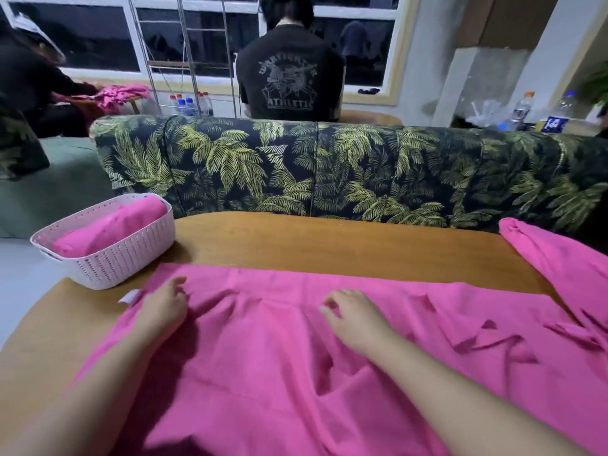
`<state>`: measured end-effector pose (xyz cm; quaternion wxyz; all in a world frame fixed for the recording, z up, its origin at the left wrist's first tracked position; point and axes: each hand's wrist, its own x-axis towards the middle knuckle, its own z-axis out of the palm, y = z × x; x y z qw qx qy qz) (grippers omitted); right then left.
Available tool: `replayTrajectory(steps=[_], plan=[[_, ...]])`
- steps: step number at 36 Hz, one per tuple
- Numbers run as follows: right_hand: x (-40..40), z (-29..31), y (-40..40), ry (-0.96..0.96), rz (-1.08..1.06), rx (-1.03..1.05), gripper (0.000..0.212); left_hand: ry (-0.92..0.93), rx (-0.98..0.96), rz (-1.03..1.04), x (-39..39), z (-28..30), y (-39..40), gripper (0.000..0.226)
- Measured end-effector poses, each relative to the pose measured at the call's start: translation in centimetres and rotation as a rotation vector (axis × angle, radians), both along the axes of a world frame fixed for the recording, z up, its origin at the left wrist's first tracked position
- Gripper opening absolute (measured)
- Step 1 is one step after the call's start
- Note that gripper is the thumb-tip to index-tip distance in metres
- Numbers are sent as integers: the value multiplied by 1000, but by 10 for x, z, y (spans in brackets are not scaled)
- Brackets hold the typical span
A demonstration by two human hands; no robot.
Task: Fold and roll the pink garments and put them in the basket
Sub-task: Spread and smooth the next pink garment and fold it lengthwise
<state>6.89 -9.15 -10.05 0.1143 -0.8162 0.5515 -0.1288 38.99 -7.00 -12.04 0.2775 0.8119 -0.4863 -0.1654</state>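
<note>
Spread across the near half of the wooden worktop (329, 245), a pink garment (263, 373) lies mostly flat with shallow creases, its near edge running out of view at the bottom. Both bare forearms reach over it from the lower edge. On its far left corner rests the left hand (164, 307), fingers curled down onto the cloth beside a small white label (129, 296); whether they actually pinch the fabric cannot be told. Near the middle of the far hem sits the right hand (352, 315), fingers loosely bent with the tips on the cloth, and its grip is likewise unclear. Thin pink ties (487, 337) trail loose over the right part of the cloth. A second stretch of pink fabric (559, 258) drapes at the worktop's right edge; whether it belongs to the same garment cannot be told. At the far left corner of the worktop stands a pale pink woven basket (131, 255), just beyond the garment's corner, with a rolled pink garment (112, 225) lying inside it. Behind the worktop runs a sofa back (329, 166) printed with palm leaves. Beyond that a person in a black printed shirt (289, 74) sits facing away toward dark windows (98, 37), and another heap of pink cloth (121, 95) lies at the far left.
</note>
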Motion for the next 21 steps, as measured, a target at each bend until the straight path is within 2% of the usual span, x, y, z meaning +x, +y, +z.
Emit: replayTrajectory(steps=[2, 5, 6, 9, 13, 14, 16, 18, 21], plan=[[24, -2, -1, -54, 22, 55, 30, -28, 43, -56, 17, -3, 4, 40], [49, -4, -1, -39, 31, 121, 38, -279, 187, -85, 29, 4, 10, 44], [55, -5, -1, -25, 38, 131, 37, -309, 225, -92, 30, 6, 11, 46], [65, -4, 0, 18, 81, 140, 27, -302, 293, -97, 38, 8, 10, 48], [71, 3, 1, 8, 140, 139, 7, -329, 283, -90, 51, 10, 11, 37], [71, 5, 2, -4, 141, 129, 5, -322, 261, -88, 53, 11, 10, 30], [69, 8, 3, -37, 121, 100, 19, -242, 141, -77, 59, 12, 9, 15], [66, 10, 4, -76, 92, 81, 24, -49, -80, -41, 61, 12, 10, 17], [58, 12, 3, -142, 42, 74, 15, 183, -400, 41, 55, 16, 12, 11]])
